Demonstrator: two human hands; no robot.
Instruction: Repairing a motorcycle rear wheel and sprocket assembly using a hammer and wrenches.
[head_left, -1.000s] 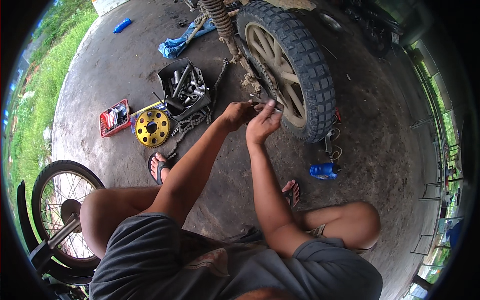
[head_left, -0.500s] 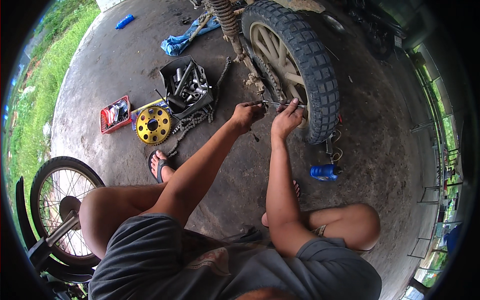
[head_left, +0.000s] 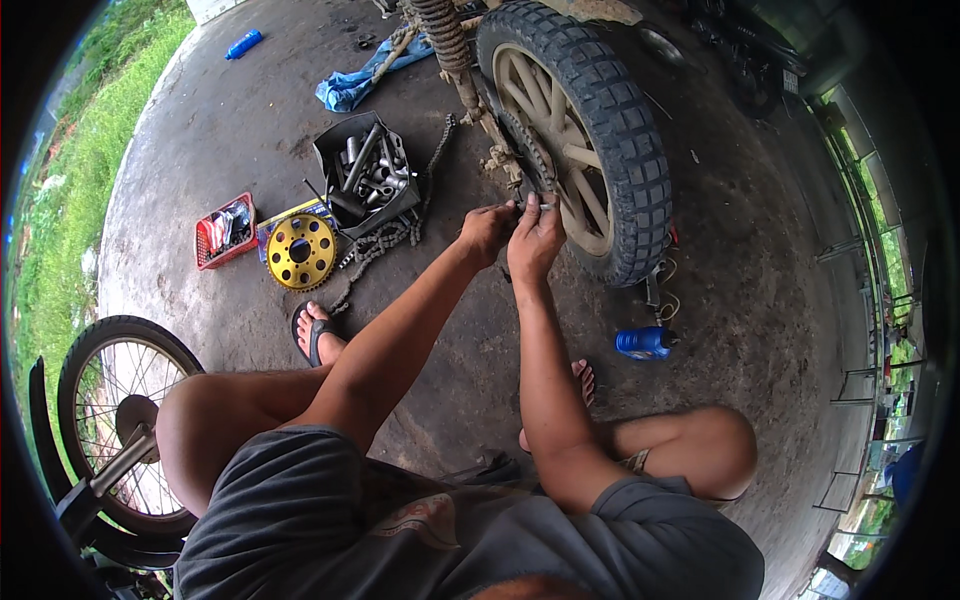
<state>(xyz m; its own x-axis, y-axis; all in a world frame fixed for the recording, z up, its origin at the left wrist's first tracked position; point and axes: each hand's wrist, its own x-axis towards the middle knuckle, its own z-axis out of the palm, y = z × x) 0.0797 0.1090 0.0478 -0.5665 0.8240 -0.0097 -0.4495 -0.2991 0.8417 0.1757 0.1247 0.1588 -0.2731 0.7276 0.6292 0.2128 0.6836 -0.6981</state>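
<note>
Up at 1 o'clock is the big one, a knobby-tyred motorbike wheel [head_left: 582, 154]. Next size down, the thin-spoked wheel [head_left: 137, 415] at 8 o'clock. Dark tool bin [head_left: 395, 212] with a pile of sockets sits between 10 and 11, and the gold sprocket [head_left: 287, 254] lies near it around 9:30. Both hands are up at 12 to 1, right next to each other. Right hand [head_left: 536, 243] is closed down narrow, thumb and fingers pinching a thin metal piece [head_left: 545, 207] just beside the big wheel. Left hand [head_left: 486, 236] has its fingers curled in, but honestly can't tell what they've got. Tiniest bit: reddish shirt lettering [head_left: 428, 520] at 6-ish, too creased to make out.
</note>
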